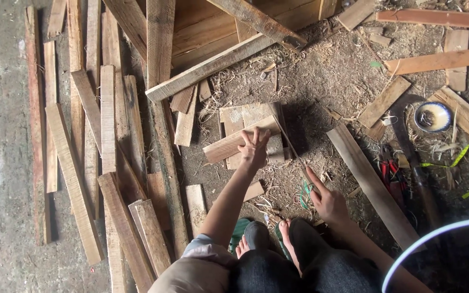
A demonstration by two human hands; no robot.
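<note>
My left hand (pixel 254 146) rests with fingers spread on a short wooden plank (pixel 229 145), which lies across a small stack of boards (pixel 240 115) on the dirt floor. My right hand (pixel 328 202) is closed around the green handle of a handsaw (pixel 304 192), index finger stretched forward. The saw's thin blade (pixel 286 140) runs up and left from the handle to the right end of the stack, close beside my left hand. My bare feet in green sandals (pixel 278 230) are just below both hands.
Many loose planks (pixel 107 119) lie on the concrete at left. A long board (pixel 373 184) lies to the right, with red-handled pliers (pixel 389 171), a small bowl (pixel 432 116) and a yellow-green strap (pixel 462 152) beyond it. A wooden crate (pixel 213 27) sits at the top.
</note>
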